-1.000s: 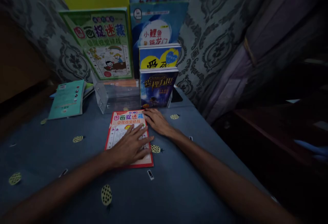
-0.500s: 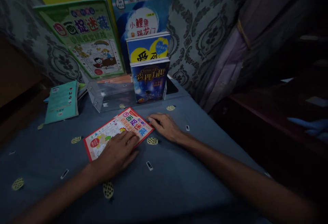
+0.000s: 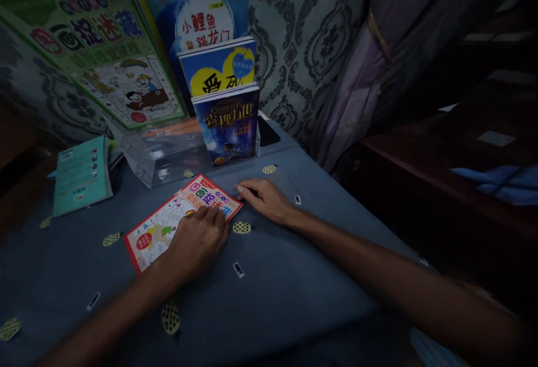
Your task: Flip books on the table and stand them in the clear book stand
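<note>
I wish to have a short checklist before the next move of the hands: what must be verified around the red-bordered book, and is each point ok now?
1. Red-bordered hide-and-seek picture book face up on the table: ok.
2. Left hand on its cover: ok.
3. Right hand touching the book: cannot tell; its fingertips are close to the right corner.
4. Book square to the clear stand: not ok, it lies at an angle.
5. Dark blue Charlie book standing in the stand: ok.
6. Teal booklet apart from both hands: ok.
</note>
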### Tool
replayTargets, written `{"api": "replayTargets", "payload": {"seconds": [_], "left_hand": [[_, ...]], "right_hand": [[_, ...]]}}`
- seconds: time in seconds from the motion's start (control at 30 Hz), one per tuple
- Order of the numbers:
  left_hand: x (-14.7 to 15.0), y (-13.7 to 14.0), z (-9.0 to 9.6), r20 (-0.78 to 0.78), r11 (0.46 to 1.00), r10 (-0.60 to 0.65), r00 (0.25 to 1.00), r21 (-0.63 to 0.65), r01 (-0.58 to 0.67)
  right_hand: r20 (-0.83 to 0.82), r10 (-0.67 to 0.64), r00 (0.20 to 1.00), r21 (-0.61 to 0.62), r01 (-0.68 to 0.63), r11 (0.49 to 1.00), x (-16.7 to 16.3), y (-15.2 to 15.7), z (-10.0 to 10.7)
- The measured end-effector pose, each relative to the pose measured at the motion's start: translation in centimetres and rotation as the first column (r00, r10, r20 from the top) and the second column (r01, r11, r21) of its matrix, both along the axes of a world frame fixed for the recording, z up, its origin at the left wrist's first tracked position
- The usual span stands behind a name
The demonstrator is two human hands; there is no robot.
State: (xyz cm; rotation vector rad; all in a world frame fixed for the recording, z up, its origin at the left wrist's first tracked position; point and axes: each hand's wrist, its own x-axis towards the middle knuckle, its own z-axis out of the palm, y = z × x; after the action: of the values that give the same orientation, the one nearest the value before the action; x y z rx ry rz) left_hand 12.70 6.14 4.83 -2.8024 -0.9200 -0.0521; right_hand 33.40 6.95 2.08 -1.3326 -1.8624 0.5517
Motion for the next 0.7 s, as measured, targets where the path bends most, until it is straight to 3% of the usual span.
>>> {"api": "replayTargets", "payload": {"seconds": [0.23, 0.5, 0.7], "left_hand": [[-0.1, 0.3, 0.1, -0.036, 1.000, 0.008, 0.999, 0.017, -0.008], [0.2, 0.0, 0.5, -0.069, 0.999, 0.037, 0.997, -0.014, -0.038], [0.2, -0.1, -0.2, -0.037, 1.000, 0.018, 0.999, 0.019, -0.018]], "right_hand": [[-0.048, -0.037, 0.998, 0.060, 0.040, 0.997, 0.3, 0.1, 0.5], [-0.106, 0.007, 0.994, 0.110, 0.004, 0.994, 0.3, -0.3, 0.9], [-0.031, 0.064, 0.997, 0.058, -0.062, 0.996, 0.1, -0.8, 1.1]]}}
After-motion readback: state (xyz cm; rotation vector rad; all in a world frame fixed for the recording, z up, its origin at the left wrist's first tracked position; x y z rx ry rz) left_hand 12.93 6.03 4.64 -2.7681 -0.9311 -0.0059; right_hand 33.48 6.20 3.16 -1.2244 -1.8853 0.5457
